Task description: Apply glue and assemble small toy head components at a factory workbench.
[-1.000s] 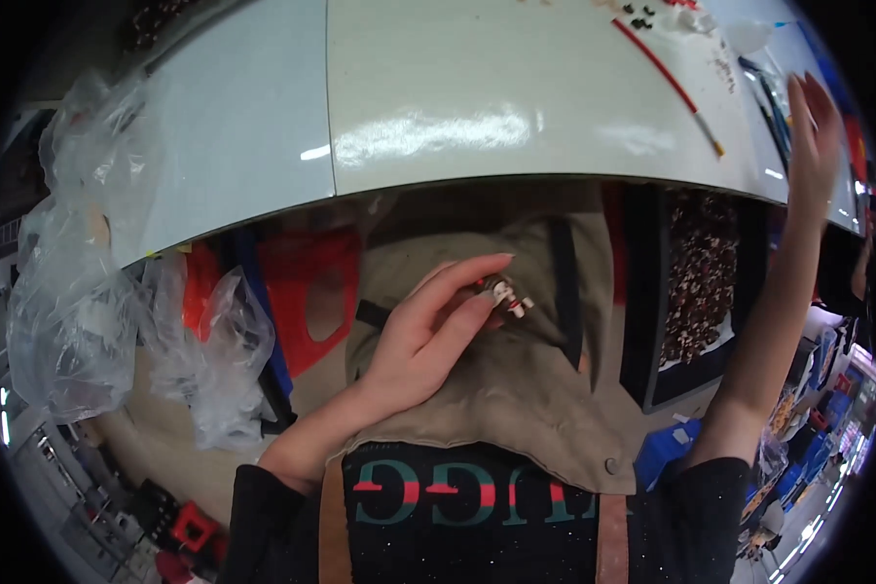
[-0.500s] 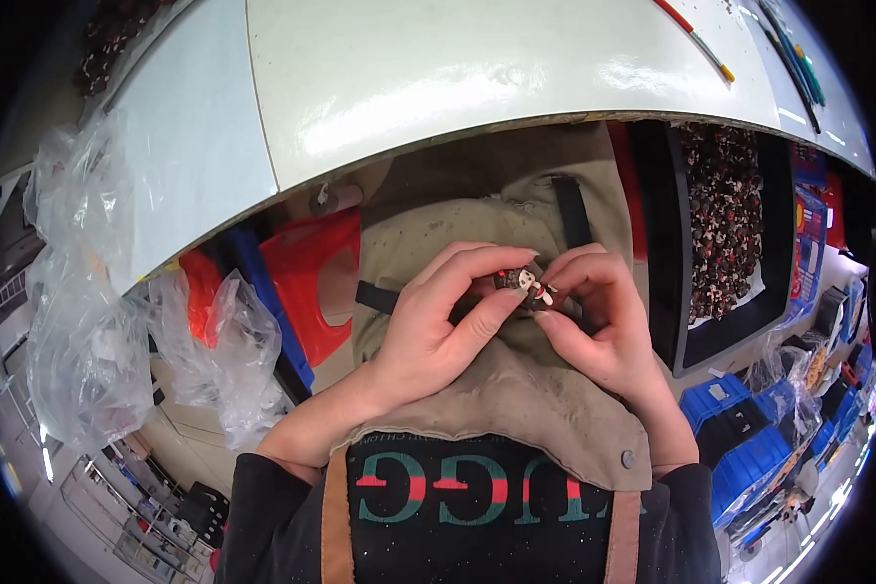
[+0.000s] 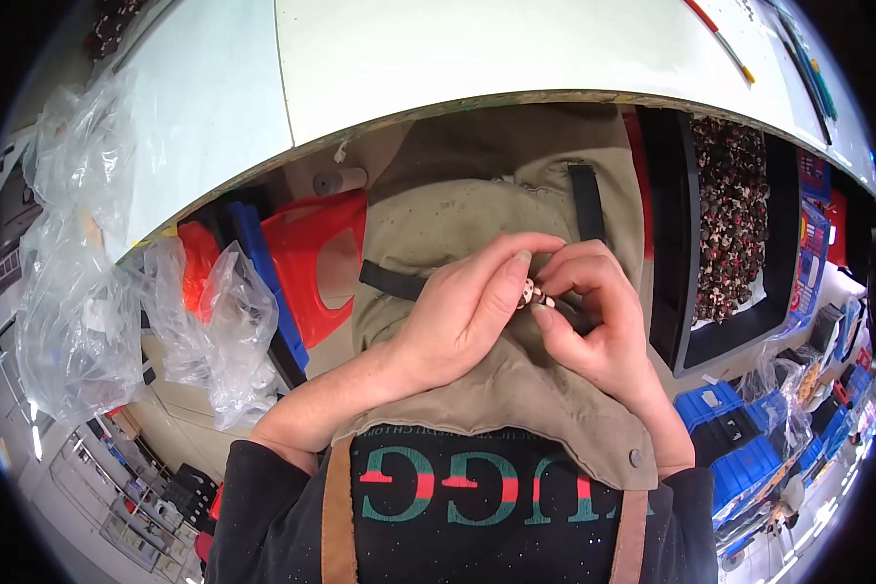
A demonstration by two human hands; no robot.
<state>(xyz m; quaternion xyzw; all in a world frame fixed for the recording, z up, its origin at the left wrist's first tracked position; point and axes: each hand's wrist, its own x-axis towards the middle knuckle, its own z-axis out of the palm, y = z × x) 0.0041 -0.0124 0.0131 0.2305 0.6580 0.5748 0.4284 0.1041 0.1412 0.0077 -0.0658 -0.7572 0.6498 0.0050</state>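
A small figurine [image 3: 530, 294] in dark brown, white and red sits between my fingertips over my lap. My left hand [image 3: 465, 310] is closed round one side of it, its thumb and fingers covering most of the piece. My right hand [image 3: 599, 316] pinches the other side with thumb and bent fingers. Only a spotted pale part and some brown show between the hands. Beneath them lies a khaki apron [image 3: 448, 219] over my legs.
The edge of a white worktable [image 3: 409, 58] curves ahead, with a red brush [image 3: 720, 41] on it. At right, a black tray [image 3: 781, 234] holds many small figurines. Clear plastic bags [image 3: 78, 302] hang at left beside a red stool [image 3: 311, 263]. Blue bins [image 3: 745, 477] stand lower right.
My left fingers have closed further over the figurine, hiding more of it; its face no longer shows. My right hand keeps its pinch. The view has shifted slightly.
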